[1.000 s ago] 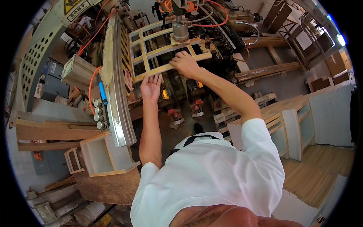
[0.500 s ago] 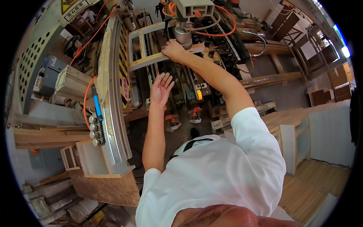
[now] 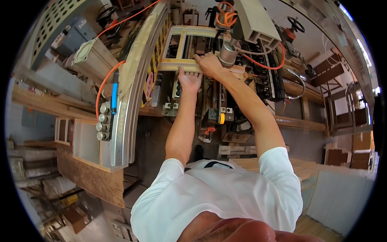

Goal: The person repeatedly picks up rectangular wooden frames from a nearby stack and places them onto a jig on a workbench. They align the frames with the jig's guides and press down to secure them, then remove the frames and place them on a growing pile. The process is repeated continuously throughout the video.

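A rectangular wooden frame (image 3: 171, 63) with pale edges and a crossbar lies on the machine bed in front of me. Its near rail is in my left hand (image 3: 190, 80), palm turned up, with the fingertips hidden under or behind the rail. My right hand (image 3: 210, 65) is bent over the same rail toward its right end, fingers curled on the wood. Close beside that hand stands a metal press cylinder (image 3: 228, 54). The frame's right end is partly hidden by the hand and the cylinder.
A long metal beam (image 3: 128, 76) with striped tape runs along the left, carrying a blue air gun (image 3: 114, 97) and several round knobs (image 3: 103, 118). An orange hose (image 3: 278, 60) loops from the upper beam. A box-like wooden piece (image 3: 86, 139) sits at lower left.
My left hand has moved from open air up to the frame's near rail and taken hold of it. My right hand has stayed at the frame beside the cylinder. The view has shifted.
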`<state>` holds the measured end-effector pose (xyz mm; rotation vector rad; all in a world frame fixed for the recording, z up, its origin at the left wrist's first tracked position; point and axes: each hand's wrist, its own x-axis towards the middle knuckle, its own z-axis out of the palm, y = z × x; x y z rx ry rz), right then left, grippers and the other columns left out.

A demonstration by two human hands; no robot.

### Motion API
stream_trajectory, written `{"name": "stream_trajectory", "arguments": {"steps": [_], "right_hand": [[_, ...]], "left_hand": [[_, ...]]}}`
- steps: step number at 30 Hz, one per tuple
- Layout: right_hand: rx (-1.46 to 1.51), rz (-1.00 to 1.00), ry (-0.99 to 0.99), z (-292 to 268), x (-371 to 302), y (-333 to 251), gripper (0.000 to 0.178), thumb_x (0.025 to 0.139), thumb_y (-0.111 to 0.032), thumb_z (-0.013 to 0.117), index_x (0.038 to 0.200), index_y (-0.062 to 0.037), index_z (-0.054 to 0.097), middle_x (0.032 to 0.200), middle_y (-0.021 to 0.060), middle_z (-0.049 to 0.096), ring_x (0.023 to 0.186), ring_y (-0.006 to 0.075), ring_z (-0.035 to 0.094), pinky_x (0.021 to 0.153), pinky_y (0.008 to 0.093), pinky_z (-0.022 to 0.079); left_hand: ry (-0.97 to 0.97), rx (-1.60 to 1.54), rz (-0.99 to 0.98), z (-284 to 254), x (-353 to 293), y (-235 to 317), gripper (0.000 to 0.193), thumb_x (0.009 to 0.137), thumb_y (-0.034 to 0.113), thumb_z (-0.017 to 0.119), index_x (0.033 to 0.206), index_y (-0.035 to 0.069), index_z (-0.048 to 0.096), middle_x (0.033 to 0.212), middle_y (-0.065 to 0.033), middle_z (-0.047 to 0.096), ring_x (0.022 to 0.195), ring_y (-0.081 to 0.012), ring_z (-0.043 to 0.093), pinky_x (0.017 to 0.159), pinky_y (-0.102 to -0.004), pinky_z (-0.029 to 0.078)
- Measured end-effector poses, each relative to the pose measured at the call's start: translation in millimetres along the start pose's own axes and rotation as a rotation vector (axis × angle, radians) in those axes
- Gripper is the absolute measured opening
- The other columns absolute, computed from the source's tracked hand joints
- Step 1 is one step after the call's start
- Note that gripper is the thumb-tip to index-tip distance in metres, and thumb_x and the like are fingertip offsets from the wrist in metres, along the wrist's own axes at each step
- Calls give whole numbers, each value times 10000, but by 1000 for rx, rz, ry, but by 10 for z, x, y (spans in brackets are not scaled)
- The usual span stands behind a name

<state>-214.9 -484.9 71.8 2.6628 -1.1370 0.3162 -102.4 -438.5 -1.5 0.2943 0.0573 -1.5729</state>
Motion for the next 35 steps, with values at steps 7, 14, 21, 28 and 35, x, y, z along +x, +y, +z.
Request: {"name": "stream_trajectory", "arguments": {"steps": [7,14,21,28,35], "right_hand": [[-12,-45,-25,-21,60,4,327,699,-56,661,1003,-25,548,820,150,678,815,307,640,769,394,435],[-55,-19,-232,-111,186,-59,278,742,-52,635,1006,-11,556,834,157,683,836,306,634,791,393,413],[-102,8,-367,-30,263,-177,275,786,-74,611,1057,-30,587,965,155,686,960,321,641,834,436,441],[48,175,-384,-16,416,-301,338,789,-48,584,1126,-34,562,988,194,667,938,365,638,797,463,495],[165,219,-298,178,448,-268,576,795,-41,573,1355,-54,440,1108,229,631,1032,363,608,841,433,500]], "left_hand": [[211,5,21,-121,-833,-44,365,977,364,482,1102,22,502,1057,-104,510,1098,-313,473,1047,-466,336],[195,70,-103,-242,-2158,25,295,938,269,570,1120,42,525,1027,-72,528,1054,-266,503,1023,-415,395],[155,66,-258,-517,-3522,189,326,953,259,557,1180,29,511,1033,-73,557,1169,-279,502,1073,-402,355],[151,50,-232,-901,-4375,571,256,936,231,575,1098,45,506,924,-58,587,1073,-266,543,1049,-423,383],[282,146,-154,-1567,-4943,871,300,924,241,601,1151,50,556,948,-58,607,1049,-261,559,1086,-454,348]]}}
